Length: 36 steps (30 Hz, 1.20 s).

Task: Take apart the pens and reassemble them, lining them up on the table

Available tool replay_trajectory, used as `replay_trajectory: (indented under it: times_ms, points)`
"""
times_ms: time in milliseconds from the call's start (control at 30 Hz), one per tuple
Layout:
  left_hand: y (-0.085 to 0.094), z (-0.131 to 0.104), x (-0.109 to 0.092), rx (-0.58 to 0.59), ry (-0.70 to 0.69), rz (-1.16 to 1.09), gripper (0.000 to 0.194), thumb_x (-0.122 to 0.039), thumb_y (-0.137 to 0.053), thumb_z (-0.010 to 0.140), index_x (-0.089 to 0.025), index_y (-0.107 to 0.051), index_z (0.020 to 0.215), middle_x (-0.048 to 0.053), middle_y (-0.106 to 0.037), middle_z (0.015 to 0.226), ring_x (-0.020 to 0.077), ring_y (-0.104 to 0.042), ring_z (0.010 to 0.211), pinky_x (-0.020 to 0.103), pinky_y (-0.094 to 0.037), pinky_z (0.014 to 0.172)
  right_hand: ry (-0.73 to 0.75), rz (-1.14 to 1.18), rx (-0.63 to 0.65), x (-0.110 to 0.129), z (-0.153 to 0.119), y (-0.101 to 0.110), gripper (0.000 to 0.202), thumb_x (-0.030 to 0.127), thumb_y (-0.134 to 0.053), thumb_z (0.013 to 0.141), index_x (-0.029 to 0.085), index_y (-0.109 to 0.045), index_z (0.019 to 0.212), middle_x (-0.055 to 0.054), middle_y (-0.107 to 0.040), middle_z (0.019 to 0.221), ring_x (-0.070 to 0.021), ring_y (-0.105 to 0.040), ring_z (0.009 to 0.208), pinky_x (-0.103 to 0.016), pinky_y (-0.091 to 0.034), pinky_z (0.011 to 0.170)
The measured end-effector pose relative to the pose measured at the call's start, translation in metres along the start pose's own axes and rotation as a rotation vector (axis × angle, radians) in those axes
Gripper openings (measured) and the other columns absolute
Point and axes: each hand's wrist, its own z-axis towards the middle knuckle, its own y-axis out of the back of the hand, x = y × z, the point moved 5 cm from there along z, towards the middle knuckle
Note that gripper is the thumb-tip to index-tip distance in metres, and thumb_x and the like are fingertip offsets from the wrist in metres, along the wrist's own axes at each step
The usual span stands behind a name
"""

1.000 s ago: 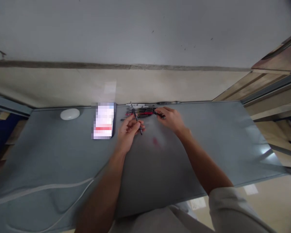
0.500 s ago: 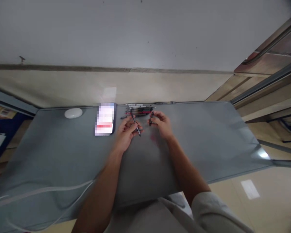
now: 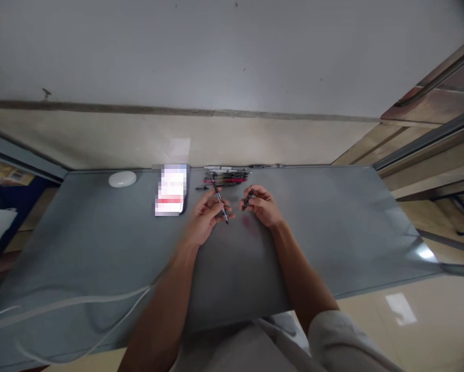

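A slim pen with a dark tip is pinched in my left hand, slanting down to the right. My right hand grips a short black piece, which looks like a pen cap or part of a pen. The two hands are apart, above the grey table. Just beyond them lies a bunch of several pens, white, black and red. One more pen rests along the wall at the table's back edge.
Left of the pens lies a phone with a lit, blurred screen. A white rounded object sits farther left. White cables cross the table's front left. The wall rises behind the back edge.
Both hands have drawn slightly down, nearer the body, with the same items held. The whole view has shifted a little.
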Motion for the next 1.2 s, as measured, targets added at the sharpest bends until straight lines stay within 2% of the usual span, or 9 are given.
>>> replay_trajectory:
  times_ms: [233, 433, 567, 700, 867, 1067, 1200]
  points:
    - [0.001, 0.001, 0.001, -0.005, -0.01, 0.039, 0.043, -0.021, -0.072, 0.078, -0.024, -0.057, 0.119, 0.001, -0.066, 0.088, 0.0169, -0.067, 0.079, 0.042, -0.06, 0.076, 0.024, 0.016, -0.01, 0.002, -0.001, -0.001, 0.024, 0.018, -0.074, 0.066, 0.025, -0.063, 0.087, 0.005, -0.062, 0.086, -0.0116, -0.066, 0.069, -0.029, -0.057, 0.064]
    - [0.002, 0.002, 0.001, -0.014, -0.031, 0.157, 0.042, -0.026, -0.071, 0.079, -0.024, -0.058, 0.119, 0.002, -0.065, 0.09, 0.0161, -0.065, 0.081, 0.039, -0.059, 0.076, 0.084, 0.0, -0.143, 0.005, -0.001, 0.002, 0.024, 0.021, -0.076, 0.066, 0.026, -0.063, 0.085, 0.005, -0.063, 0.083, -0.0116, -0.067, 0.071, -0.026, -0.056, 0.063]
    - [0.001, 0.003, -0.004, -0.003, -0.063, 0.284, 0.042, -0.029, -0.07, 0.079, -0.024, -0.059, 0.12, 0.003, -0.065, 0.094, 0.0159, -0.065, 0.082, 0.037, -0.058, 0.076, 0.131, -0.037, -0.218, 0.006, -0.002, 0.002, 0.023, 0.021, -0.077, 0.063, 0.024, -0.062, 0.081, 0.004, -0.066, 0.077, -0.0127, -0.066, 0.073, -0.025, -0.054, 0.061]
    - [-0.003, 0.006, -0.017, 0.012, -0.103, 0.497, 0.041, -0.032, -0.067, 0.082, -0.022, -0.059, 0.121, 0.005, -0.067, 0.097, 0.0154, -0.066, 0.08, 0.034, -0.056, 0.078, 0.16, -0.044, -0.286, 0.007, -0.001, 0.001, 0.023, 0.022, -0.078, 0.062, 0.024, -0.063, 0.079, 0.004, -0.067, 0.075, -0.0118, -0.065, 0.071, -0.026, -0.054, 0.065]
    - [-0.011, 0.011, -0.034, 0.062, -0.164, 0.796, 0.036, -0.032, -0.062, 0.085, -0.02, -0.06, 0.119, 0.004, -0.07, 0.095, 0.0145, -0.067, 0.078, 0.032, -0.054, 0.082, 0.19, -0.053, -0.35, 0.015, 0.004, -0.004, 0.026, 0.026, -0.079, 0.062, 0.025, -0.064, 0.082, 0.004, -0.067, 0.083, -0.0112, -0.065, 0.075, -0.027, -0.057, 0.068]
    - [-0.015, 0.019, -0.041, 0.101, -0.192, 0.999, 0.036, -0.033, -0.062, 0.084, -0.023, -0.063, 0.118, 0.003, -0.071, 0.095, 0.0162, -0.067, 0.077, 0.032, -0.055, 0.075, 0.255, -0.1, -0.398, 0.03, 0.007, -0.012, 0.035, 0.031, -0.075, 0.067, 0.029, -0.06, 0.099, 0.002, -0.066, 0.099, -0.0131, -0.066, 0.082, -0.028, -0.057, 0.067]
    - [-0.02, 0.019, -0.045, 0.134, -0.209, 1.038, 0.031, -0.031, -0.061, 0.085, -0.025, -0.067, 0.114, 0.003, -0.072, 0.101, 0.0175, -0.067, 0.081, 0.032, -0.055, 0.077, 0.298, -0.08, -0.455, 0.035, 0.008, -0.013, 0.033, 0.03, -0.073, 0.068, 0.029, -0.057, 0.097, 0.003, -0.064, 0.099, -0.0128, -0.066, 0.082, -0.028, -0.057, 0.067]
